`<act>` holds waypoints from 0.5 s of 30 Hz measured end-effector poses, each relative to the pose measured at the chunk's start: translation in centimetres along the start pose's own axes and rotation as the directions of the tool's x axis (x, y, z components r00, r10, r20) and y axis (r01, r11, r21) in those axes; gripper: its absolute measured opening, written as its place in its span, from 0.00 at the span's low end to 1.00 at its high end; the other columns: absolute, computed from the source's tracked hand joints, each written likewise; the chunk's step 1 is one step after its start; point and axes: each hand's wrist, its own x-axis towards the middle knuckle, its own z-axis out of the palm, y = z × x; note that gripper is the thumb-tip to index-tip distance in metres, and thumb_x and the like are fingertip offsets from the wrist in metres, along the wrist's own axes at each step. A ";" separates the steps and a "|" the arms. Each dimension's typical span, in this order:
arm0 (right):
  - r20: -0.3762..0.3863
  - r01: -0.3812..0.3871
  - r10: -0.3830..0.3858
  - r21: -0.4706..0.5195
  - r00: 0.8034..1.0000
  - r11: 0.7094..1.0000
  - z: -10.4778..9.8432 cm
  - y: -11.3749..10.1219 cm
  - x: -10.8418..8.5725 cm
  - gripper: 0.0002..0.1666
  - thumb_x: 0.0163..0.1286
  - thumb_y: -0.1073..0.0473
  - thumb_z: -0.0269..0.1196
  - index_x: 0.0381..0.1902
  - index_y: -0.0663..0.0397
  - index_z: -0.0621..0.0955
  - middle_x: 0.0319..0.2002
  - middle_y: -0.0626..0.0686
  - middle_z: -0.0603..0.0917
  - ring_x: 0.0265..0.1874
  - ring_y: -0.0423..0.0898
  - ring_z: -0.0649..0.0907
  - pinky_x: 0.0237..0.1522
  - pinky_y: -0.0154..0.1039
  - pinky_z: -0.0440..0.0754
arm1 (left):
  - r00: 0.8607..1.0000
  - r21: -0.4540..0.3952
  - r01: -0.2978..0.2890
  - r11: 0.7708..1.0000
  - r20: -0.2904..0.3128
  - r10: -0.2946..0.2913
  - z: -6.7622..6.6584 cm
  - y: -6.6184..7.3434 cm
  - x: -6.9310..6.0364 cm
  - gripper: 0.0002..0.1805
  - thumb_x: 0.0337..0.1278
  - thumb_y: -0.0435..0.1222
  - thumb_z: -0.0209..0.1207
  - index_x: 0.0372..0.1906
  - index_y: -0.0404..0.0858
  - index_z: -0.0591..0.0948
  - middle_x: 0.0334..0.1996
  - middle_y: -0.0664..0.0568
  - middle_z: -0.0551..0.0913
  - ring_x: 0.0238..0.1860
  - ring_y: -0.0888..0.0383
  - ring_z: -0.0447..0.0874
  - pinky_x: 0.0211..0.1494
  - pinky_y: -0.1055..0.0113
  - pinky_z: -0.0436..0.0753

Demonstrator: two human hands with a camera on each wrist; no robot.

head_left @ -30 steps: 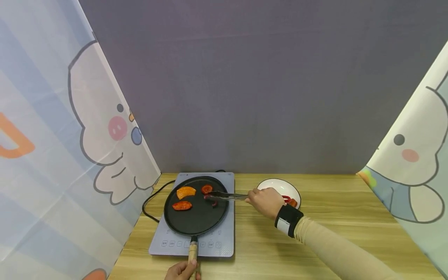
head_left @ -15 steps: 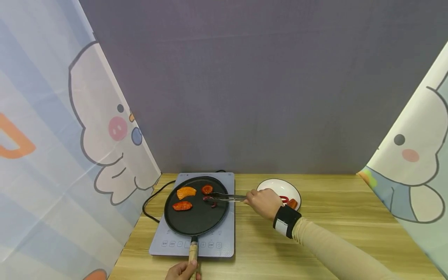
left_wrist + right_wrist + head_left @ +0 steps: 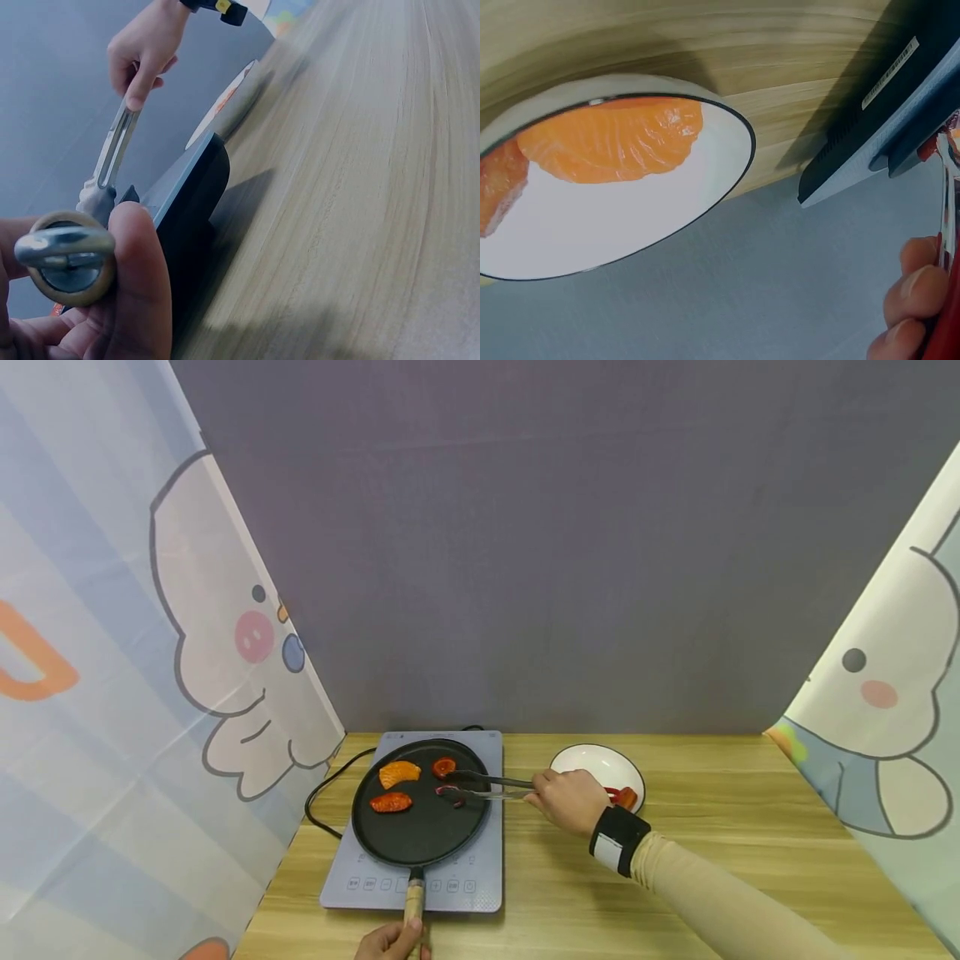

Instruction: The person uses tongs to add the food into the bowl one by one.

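Note:
My left hand [image 3: 386,939] grips the light wooden handle [image 3: 414,897] of a round black frying pan [image 3: 420,839]. In the left wrist view the thumb and fingers wrap the handle's end [image 3: 64,277]. My right hand [image 3: 573,802] holds metal tongs [image 3: 510,782] that reach leftward over the pan, their arms spread apart. The tongs' tips lie around a dark red curved piece of food [image 3: 459,803]; contact cannot be made out. An orange salmon slice [image 3: 399,773], a reddish slice [image 3: 391,802] and a round red piece [image 3: 443,767] lie in the pan.
The pan sits on a pale induction cooker [image 3: 480,893], its black cable [image 3: 315,814] curving out left. Right of it, partly behind my right hand, stands a white dark-rimmed plate [image 3: 596,760] bearing a salmon slice [image 3: 622,142] and other red pieces. A grey screen [image 3: 525,568] closes off the back.
The tongs' arms have spread apart over the pan, and my right hand has shifted slightly to the right. My left hand stays on the handle; the food slices at the left lie unmoved.

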 end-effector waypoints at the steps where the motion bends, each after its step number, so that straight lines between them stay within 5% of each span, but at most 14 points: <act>1: 0.012 -0.012 0.012 0.009 1.000 1.000 0.0 0.0 -0.1 0.22 0.63 0.41 0.64 0.21 0.49 0.73 0.16 0.44 0.73 0.12 0.42 0.75 0.14 0.42 0.72 | 1.000 0.001 0.001 1.000 -0.001 -0.001 0.0 0.0 0.0 0.26 0.59 0.52 0.58 0.40 0.30 0.81 0.24 0.49 0.84 0.16 0.63 0.75 0.22 0.68 0.76; 7: 0.028 -0.045 0.045 0.032 0.999 0.998 -0.2 0.0 -0.1 0.22 0.62 0.41 0.65 0.20 0.48 0.73 0.15 0.44 0.73 0.12 0.43 0.75 0.14 0.42 0.72 | 1.000 -0.006 0.006 1.000 0.005 -0.006 -0.1 0.0 -0.1 0.25 0.60 0.52 0.57 0.41 0.30 0.81 0.24 0.49 0.84 0.16 0.63 0.75 0.22 0.68 0.76; 15: 0.009 0.006 -0.006 0.017 1.000 1.000 -0.5 0.0 0.3 0.21 0.63 0.45 0.65 0.18 0.48 0.73 0.15 0.43 0.73 0.12 0.42 0.76 0.16 0.40 0.74 | 1.000 0.000 0.004 1.000 0.004 -0.004 0.0 -0.1 0.0 0.26 0.60 0.52 0.58 0.41 0.30 0.81 0.24 0.49 0.84 0.16 0.63 0.75 0.22 0.68 0.76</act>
